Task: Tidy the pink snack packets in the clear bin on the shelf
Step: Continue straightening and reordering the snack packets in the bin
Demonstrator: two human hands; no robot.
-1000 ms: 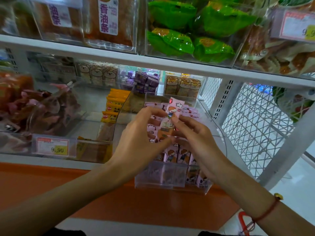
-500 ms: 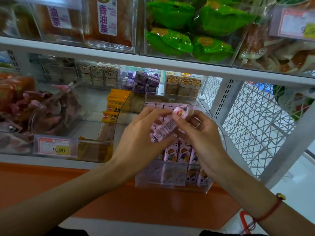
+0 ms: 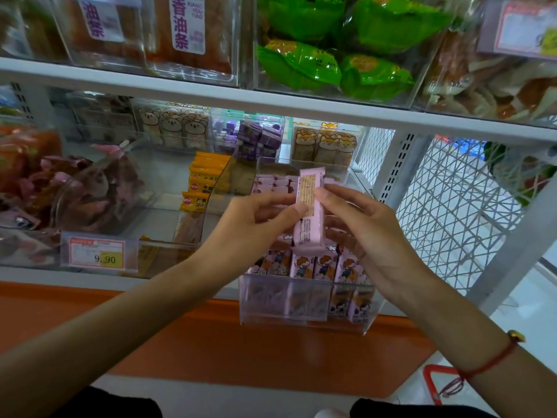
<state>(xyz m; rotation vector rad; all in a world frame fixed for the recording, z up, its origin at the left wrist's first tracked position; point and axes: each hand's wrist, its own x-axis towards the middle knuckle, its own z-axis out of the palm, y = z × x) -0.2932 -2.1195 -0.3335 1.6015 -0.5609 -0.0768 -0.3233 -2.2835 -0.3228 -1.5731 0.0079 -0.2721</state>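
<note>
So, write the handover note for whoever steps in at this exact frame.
Left hand: pinches the held pink packet at its left edge.
Right hand: holds the same packet from the right.
Packet: upright above the clear bin, printed back facing the camera.
Done: front row of pink packets stands upright, faces forward.
Left: turn the held packet to match, slot it in, check the back rows.

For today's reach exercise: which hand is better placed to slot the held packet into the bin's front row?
Probably the right hand: it pinches the pink packet directly above the clear bin, while the left hand grips from beside.
</note>
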